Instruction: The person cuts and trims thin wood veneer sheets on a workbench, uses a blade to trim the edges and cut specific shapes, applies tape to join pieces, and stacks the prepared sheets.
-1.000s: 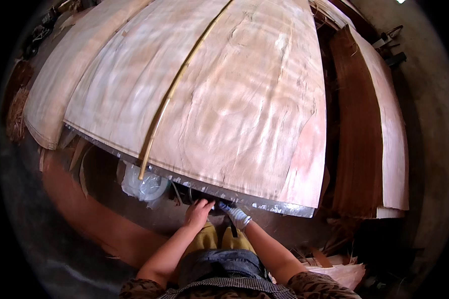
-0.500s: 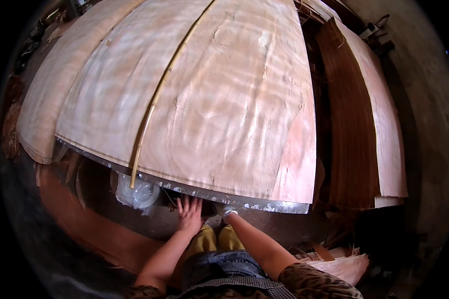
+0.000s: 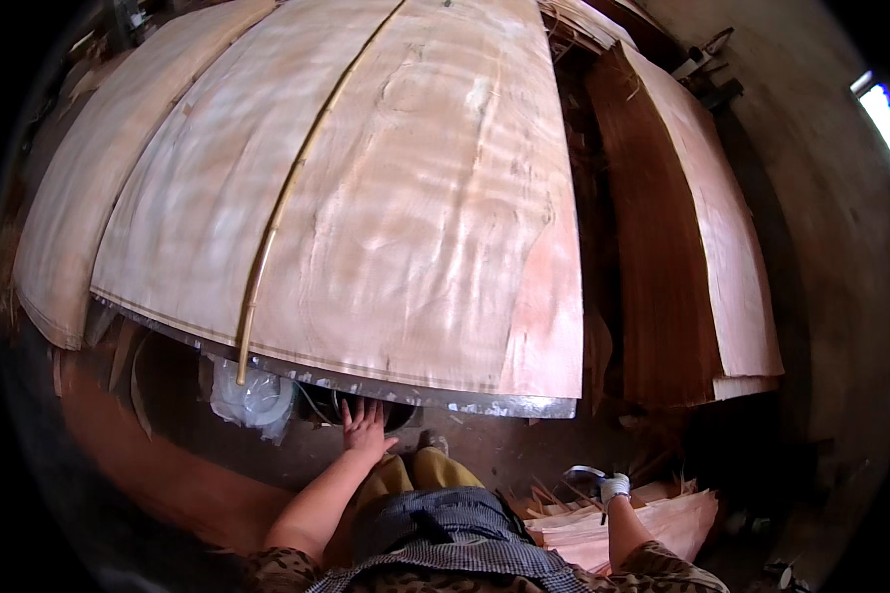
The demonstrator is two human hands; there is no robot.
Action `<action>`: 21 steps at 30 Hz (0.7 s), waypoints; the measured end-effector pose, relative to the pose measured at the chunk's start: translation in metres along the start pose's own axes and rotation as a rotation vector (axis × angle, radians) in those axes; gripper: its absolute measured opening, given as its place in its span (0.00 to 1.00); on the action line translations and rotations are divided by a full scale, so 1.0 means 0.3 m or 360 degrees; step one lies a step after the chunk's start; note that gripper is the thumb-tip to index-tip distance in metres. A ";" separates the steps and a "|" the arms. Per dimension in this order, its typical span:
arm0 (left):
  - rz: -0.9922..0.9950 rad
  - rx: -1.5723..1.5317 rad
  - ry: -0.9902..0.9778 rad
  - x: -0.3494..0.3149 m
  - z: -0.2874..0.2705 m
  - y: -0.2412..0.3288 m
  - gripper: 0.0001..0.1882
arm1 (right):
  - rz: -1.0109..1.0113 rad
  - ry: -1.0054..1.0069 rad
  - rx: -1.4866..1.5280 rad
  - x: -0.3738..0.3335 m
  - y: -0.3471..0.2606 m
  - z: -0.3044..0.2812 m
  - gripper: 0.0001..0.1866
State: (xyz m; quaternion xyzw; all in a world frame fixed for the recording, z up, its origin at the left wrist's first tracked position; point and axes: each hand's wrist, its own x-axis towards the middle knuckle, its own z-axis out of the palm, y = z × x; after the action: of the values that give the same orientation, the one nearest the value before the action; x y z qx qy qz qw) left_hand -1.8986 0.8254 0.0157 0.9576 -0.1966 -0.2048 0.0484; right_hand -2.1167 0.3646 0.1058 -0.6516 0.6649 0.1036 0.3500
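A large pale wood veneer sheet [image 3: 415,247] lies over the table, and a long thin bamboo stick [image 3: 279,208] rests lengthwise on it. My left hand [image 3: 364,429] is open below the table's dark near edge [image 3: 465,403], its fingers spread toward a dark round thing under the edge. That hand holds nothing I can see. Off to the right, my right hand [image 3: 615,486] wears a white glove and is closed on a curved shiny object [image 3: 585,472], too small to name surely. It hangs above broken veneer pieces [image 3: 653,524] on the floor.
Another veneer sheet [image 3: 119,178] lies along the left. To the right stands a stack of reddish-brown veneer [image 3: 653,237] with a pale sheet [image 3: 727,227] on it. A round thing wrapped in clear plastic [image 3: 257,397] sits under the near edge. Reddish sheets [image 3: 158,455] lie lower left.
My right hand has swung from the table's near edge out to the right, over the broken veneer. My left hand stays near the edge, its fingers still spread. The view has turned slightly right.
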 end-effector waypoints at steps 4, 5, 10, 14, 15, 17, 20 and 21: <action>0.0727 -0.1158 -0.0546 -0.007 -0.165 0.325 0.36 | 0.0016 -0.1000 0.0329 -0.251 -0.197 0.149 0.03; 0.0909 -0.1093 -0.0159 -0.028 -0.199 0.432 0.35 | -0.0036 -0.1183 0.0377 -0.347 -0.275 0.179 0.03; 0.0945 -0.1440 0.0227 -0.001 -0.374 0.786 0.18 | -0.0128 -0.1722 0.1093 -0.442 -0.477 0.037 0.06; 0.0523 -0.1803 0.0085 0.119 -0.459 1.023 0.10 | -0.0514 -0.1629 0.1193 -0.264 -0.618 -0.162 0.13; 0.0523 -0.1953 0.0105 0.152 -0.489 1.081 0.11 | -0.0570 -0.1509 0.1236 -0.226 -0.646 -0.192 0.14; 0.0583 -0.1875 0.0159 0.216 -0.535 1.199 0.13 | -0.0635 -0.1584 0.1308 -0.177 -0.692 -0.257 0.20; 0.0580 -0.1548 0.0458 0.284 -0.519 1.351 0.13 | -0.0802 -0.1534 0.1269 0.040 -0.685 -0.249 0.19; 0.0575 -0.1546 0.0523 0.305 -0.531 1.377 0.14 | -0.0705 -0.1574 0.1253 0.061 -0.721 -0.270 0.14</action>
State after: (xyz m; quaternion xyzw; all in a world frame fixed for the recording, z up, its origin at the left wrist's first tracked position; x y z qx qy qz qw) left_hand -1.9038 0.4120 0.1983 0.7954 -0.2307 -0.1080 0.5499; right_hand -1.9385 0.2739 0.2231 -0.4723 0.2650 0.0655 0.8381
